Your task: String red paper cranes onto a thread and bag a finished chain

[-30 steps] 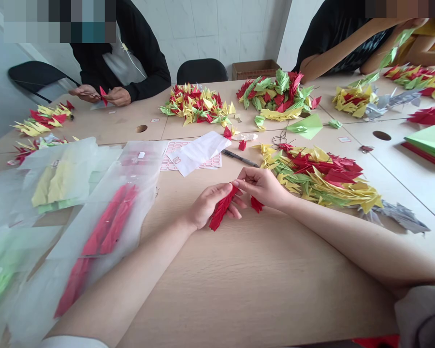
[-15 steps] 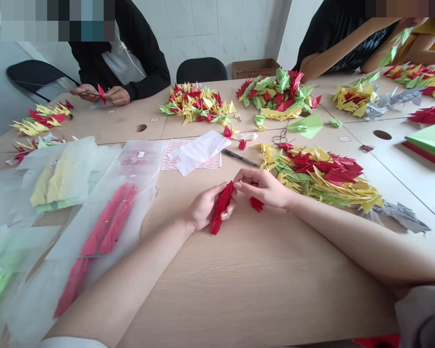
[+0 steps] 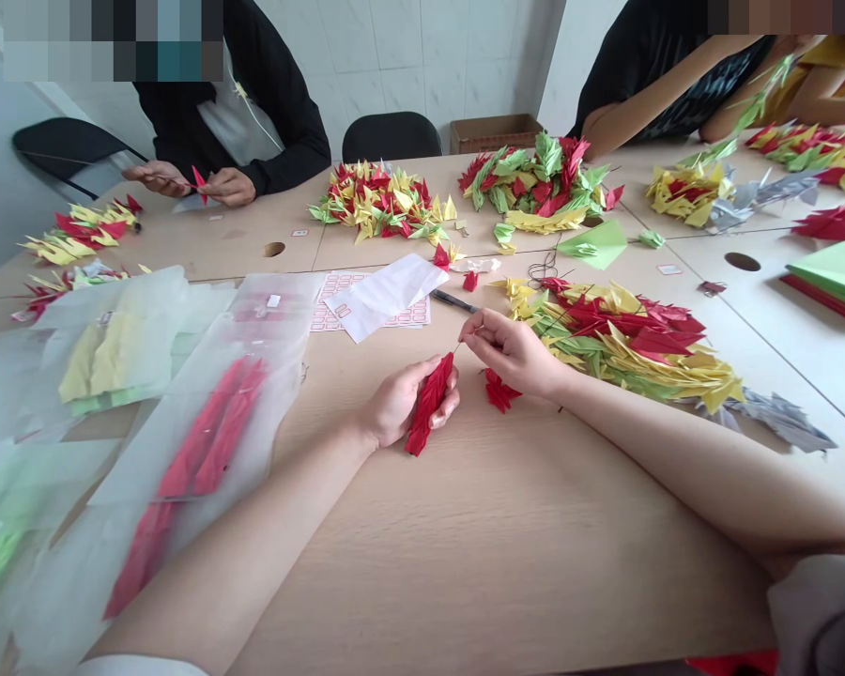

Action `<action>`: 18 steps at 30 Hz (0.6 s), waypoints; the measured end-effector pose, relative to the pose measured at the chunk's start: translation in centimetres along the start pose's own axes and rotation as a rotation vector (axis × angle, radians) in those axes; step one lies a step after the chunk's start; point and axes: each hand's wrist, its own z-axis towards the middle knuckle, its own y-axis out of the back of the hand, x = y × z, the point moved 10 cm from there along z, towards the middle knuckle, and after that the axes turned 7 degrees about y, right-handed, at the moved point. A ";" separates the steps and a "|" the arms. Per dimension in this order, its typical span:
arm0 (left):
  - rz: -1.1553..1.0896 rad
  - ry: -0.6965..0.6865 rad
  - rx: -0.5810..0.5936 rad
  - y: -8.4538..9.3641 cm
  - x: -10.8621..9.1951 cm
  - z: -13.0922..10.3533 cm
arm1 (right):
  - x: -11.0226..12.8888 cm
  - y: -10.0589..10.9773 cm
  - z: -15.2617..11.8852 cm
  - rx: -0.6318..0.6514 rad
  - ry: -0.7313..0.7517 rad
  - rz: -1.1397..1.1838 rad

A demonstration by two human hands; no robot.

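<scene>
My left hand [image 3: 396, 406] is wrapped round a tight stack of red folded paper cranes [image 3: 428, 411], held tilted above the table. From the stack's top end a thin dark thread [image 3: 457, 347] rises to the fingertips of my right hand [image 3: 513, 352], which are pinched on it. Whether a needle is also in that pinch is too small to tell. Loose red folded paper [image 3: 501, 391] lies on the table just beneath my right hand. Right of that hand spreads a heap of red, yellow and green folded paper cranes [image 3: 626, 338].
Clear plastic bags [image 3: 204, 404] with coloured paper strings cover the left side. White paper [image 3: 387, 296], label sheets and a black pen [image 3: 453, 300] lie ahead. Farther off are crane piles [image 3: 387, 199] and green paper sheets [image 3: 837, 277]. Two co-workers [image 3: 268, 103] sit across the table.
My right hand has moved slightly up and away from the stack, so a short length of thread now shows between them. My left hand has stayed almost still.
</scene>
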 end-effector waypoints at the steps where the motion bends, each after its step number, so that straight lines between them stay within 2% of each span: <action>1: 0.010 0.002 0.001 0.0 0.0 0.0 | 0.1 -0.1 0.0 0.009 0.004 -0.004; 6: 0.044 -0.087 0.059 -0.5 -0.7 -0.2 | 1.0 -0.8 -0.1 0.064 0.034 -0.029; 11: 0.098 -0.164 -0.032 -0.5 -1.4 -0.5 | 1.2 -0.8 -0.1 0.073 0.049 -0.046; 18: 0.148 -0.144 -0.047 -0.6 -1.1 -0.4 | 0.9 -0.6 -0.2 0.037 0.030 -0.084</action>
